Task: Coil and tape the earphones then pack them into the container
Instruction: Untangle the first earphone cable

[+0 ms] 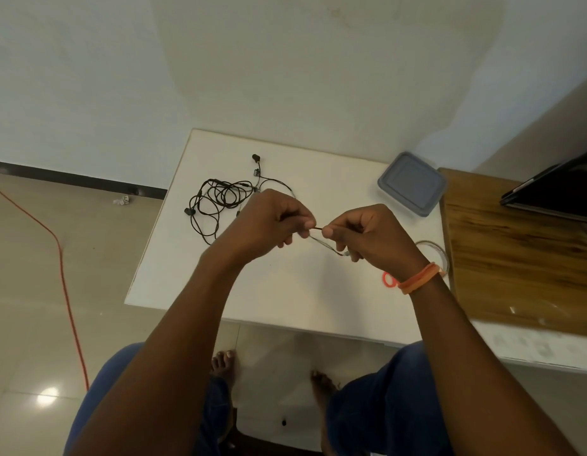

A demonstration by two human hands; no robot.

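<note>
Above the white bench (285, 297), the left hand (269, 222) and right hand (367, 235) each pinch one thin cable (318, 240) between them. Tangled earphones (219, 199) lie at ten o'clock; the lidded container (412, 183) at two o'clock, tape roll (440, 251) and red scissors handle (389, 279) beside the right wrist.

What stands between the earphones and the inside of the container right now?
The grey lid is on the container at the table's far right, so it must come off first. Otherwise nothing lies on the white table between it and the earphones, whose cable both hands pinch.
</note>
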